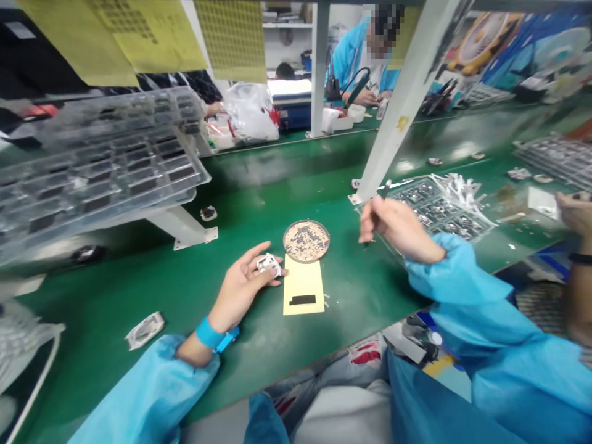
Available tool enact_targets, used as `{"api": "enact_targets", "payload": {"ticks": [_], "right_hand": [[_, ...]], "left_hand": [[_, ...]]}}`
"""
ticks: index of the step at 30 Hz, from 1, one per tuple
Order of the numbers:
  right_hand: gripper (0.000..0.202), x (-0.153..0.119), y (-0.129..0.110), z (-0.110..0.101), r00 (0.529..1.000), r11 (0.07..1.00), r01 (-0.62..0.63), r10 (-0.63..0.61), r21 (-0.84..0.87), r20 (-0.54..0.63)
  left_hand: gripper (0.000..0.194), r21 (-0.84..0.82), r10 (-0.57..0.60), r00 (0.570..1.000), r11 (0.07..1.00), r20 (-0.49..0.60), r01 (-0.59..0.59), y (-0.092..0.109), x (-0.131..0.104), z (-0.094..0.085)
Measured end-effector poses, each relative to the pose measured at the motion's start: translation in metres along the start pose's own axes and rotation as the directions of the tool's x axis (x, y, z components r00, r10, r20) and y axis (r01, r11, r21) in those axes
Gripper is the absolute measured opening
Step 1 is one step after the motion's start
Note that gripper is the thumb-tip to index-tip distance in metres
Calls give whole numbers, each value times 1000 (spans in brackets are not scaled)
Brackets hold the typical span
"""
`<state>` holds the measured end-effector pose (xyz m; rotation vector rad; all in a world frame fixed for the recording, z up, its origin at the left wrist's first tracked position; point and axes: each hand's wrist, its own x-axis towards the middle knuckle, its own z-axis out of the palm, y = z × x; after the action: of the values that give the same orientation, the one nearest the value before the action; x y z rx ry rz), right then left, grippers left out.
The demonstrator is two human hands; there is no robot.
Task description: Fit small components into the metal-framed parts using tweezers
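My left hand, with a blue band at the wrist, holds a small white part between thumb and fingers. My right hand is raised over the near edge of a clear tray, its fingers pinched round a thin dark tool. Between the hands lies a round dish filled with small dark and tan pieces. It touches the top of a yellow paper, which bears black strips.
Stacked clear trays stand at the left. A compartment tray with small parts and white strips is at the right. White posts rise from the green table. One person sits across; another person's hand is far right.
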<state>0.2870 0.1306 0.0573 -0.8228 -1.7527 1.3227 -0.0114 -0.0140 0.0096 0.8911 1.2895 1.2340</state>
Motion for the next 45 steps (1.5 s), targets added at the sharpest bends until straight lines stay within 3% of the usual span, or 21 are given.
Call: {"api": "enact_targets", "payload": {"ticks": [2,4,6,7,9,14,16,18,20,22,26,28,32,37,40,45], "right_hand": [[42,14,10,-45,975,922,-16,-71,-386,-208],[32,26,25,-83,964,617,-134,-102,-776,-247],[27,34,42,-107,960,346,-264,5,-900,-280],[27,37,50,-113,954,273,-299,51,-914,-296],[29,40,61,-118,946,228,-321,111,-919,-304],[26,44,64,-119,948,268,-312,147,-911,-282],[25,44,55,-114,949,377,-316,116,-871,-294],[28,41,40,-100,961,567,-264,82,-780,-265],[33,36,22,-74,985,755,-149,60,-638,-159],[30,32,3,-38,999,863,-36,19,-503,-39],[25,28,-27,39,982,929,180,-153,-322,110],[24,27,-31,69,974,951,203,-173,-234,146],[23,18,-16,101,965,986,122,-90,-118,246],[24,4,10,112,938,1000,-19,23,-15,347],[27,0,15,117,899,988,-155,130,25,417],[31,-6,19,127,885,946,-321,281,49,372]], "left_hand": [[75,-5,-6,1000,1000,-7,6,1,-2,2],[68,3,-12,1000,1000,-14,12,2,-2,3],[62,26,-24,1000,999,-9,24,2,-2,3],[60,42,-33,999,999,-3,33,1,-2,2],[56,93,-48,999,995,12,46,0,-1,1],[44,226,-35,999,974,32,27,-4,1,-3],[40,262,-26,999,965,36,16,-6,0,-5],[36,321,-9,1000,947,28,0,-7,-1,-7],[34,389,11,1000,921,14,-16,-7,-2,-9],[33,413,2,1000,911,22,-11,-4,-2,-10],[43,221,-163,978,966,128,132,7,0,-10],[42,96,-216,963,975,161,202,10,1,-10],[50,16,-157,981,988,114,156,7,2,-7],[35,123,9,998,992,-66,-1,0,1,-2],[34,131,61,992,990,-114,-46,-1,1,-1],[50,85,106,988,992,-113,-96,1,-2,2]]}}
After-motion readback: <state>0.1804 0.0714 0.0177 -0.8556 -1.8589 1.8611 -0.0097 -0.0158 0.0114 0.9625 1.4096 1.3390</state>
